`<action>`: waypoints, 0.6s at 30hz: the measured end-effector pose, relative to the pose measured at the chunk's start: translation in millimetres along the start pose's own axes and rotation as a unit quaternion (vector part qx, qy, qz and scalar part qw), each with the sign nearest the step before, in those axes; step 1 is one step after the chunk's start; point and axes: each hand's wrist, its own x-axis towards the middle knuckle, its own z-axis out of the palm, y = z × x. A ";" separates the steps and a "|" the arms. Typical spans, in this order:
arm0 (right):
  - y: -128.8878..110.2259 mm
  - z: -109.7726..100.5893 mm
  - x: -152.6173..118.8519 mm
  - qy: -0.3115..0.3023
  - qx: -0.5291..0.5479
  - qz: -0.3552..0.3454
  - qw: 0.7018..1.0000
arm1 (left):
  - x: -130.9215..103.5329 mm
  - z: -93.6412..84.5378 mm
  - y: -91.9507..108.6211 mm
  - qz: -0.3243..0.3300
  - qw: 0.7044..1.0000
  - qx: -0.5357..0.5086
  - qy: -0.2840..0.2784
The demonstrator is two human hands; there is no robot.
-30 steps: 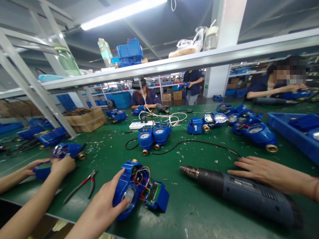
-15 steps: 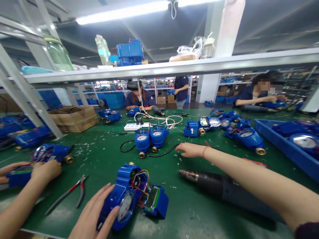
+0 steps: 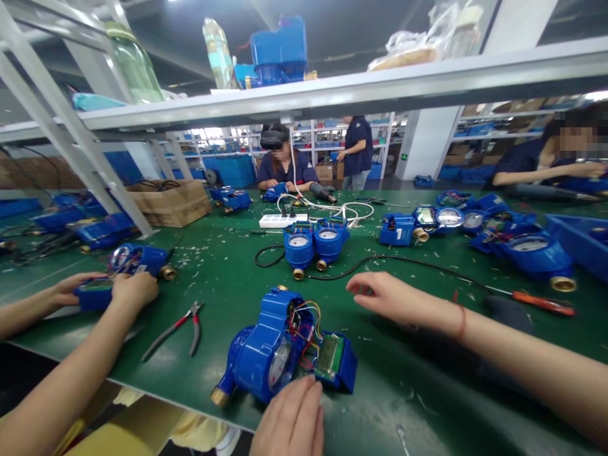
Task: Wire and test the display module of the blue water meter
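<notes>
Both hands open: left (image 3: 289, 415) touches the blue meter (image 3: 280, 345), right (image 3: 394, 301) hovers flat.

We count one opened blue meter (image 3: 273, 345) at the near edge and two joined meters (image 3: 314, 244) behind it. One pair of pliers (image 3: 178, 326), one screwdriver (image 3: 541, 302), one power strip (image 3: 283, 220) and one cardboard box (image 3: 170, 201) lie around.
</notes>
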 end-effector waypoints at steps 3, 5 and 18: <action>-39.6 35.1 -37.8 0.000 0.060 0.013 0.998 | -0.5 17.4 3.1 -0.035 0.997 0.030 -0.054; -54.1 61.6 -49.0 -0.019 0.102 0.036 0.994 | -2.1 23.5 4.3 -0.062 0.995 0.027 -0.070; -49.4 91.0 -54.7 0.097 0.255 -0.024 0.962 | 16.2 -24.8 -39.5 -0.230 0.972 0.046 -0.027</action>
